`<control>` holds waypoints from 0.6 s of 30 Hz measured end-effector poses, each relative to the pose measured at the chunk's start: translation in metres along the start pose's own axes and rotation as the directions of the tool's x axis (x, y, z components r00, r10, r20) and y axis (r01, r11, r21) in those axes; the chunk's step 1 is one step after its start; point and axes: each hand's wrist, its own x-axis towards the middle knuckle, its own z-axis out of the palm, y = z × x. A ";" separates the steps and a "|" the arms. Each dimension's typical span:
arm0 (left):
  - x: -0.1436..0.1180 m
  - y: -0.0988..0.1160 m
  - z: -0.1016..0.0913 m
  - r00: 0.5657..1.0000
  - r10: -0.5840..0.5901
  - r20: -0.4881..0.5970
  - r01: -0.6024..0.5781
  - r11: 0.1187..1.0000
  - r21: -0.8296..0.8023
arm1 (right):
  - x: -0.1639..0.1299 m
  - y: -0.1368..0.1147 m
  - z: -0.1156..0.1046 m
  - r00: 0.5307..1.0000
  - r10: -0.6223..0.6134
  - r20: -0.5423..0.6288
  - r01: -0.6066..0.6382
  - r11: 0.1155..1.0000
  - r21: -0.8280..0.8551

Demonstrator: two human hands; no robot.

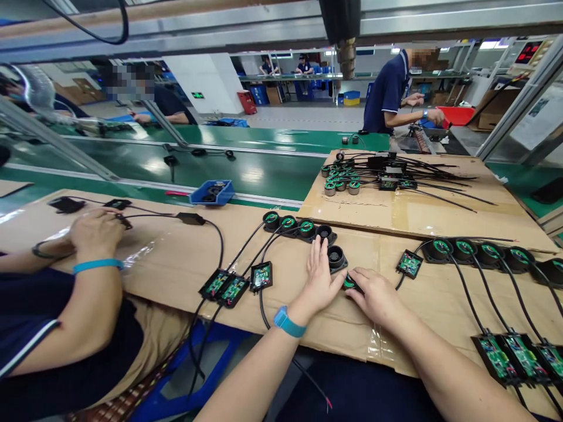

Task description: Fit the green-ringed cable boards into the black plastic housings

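A small round black part with a green face (349, 283) lies on the cardboard sheet (185, 258) just below the centre of the frame, at the near end of a short row of round black housings (325, 234). It sits between the person's two hands. The right hand (377, 295) covers its right side, fingers curled down over it and pinched on its edge; most of the part is hidden under them. The left hand (319, 277) rests flat just to its left, fingers extended and held together, the thumb reaching toward the part; actual contact cannot be determined. The nearest empty housing (336, 257) stands just above the part, touching the left fingertips. Cables run from the row to three small circuit boards (237, 285) at lower centre-left. A further row of housings (479, 252) with boards lies at right, partly cut off by the frame edge. At left, a co-worker's hand (94, 231) rests on the cardboard.
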 end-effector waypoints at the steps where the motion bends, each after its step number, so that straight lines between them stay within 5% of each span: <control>1: 0.000 0.000 0.000 1.000 -0.006 0.000 0.006 1.000 -0.016 | 0.001 -0.001 0.000 1.000 -0.001 0.003 0.001 1.000 -0.015; 9: 0.002 -0.004 -0.005 0.943 -0.075 -0.324 0.037 0.992 -0.120 | 0.000 -0.008 0.003 0.999 0.039 -0.020 -0.040 0.998 -0.057; 14: 0.012 -0.009 0.007 0.961 -0.225 -0.162 0.182 0.953 -0.242 | -0.002 -0.011 0.006 0.998 0.054 -0.021 -0.055 0.998 -0.033; 18: 0.020 -0.012 0.010 0.941 -0.300 -0.155 0.252 0.930 -0.269 | -0.003 -0.005 0.003 0.999 0.043 -0.019 -0.043 0.999 -0.012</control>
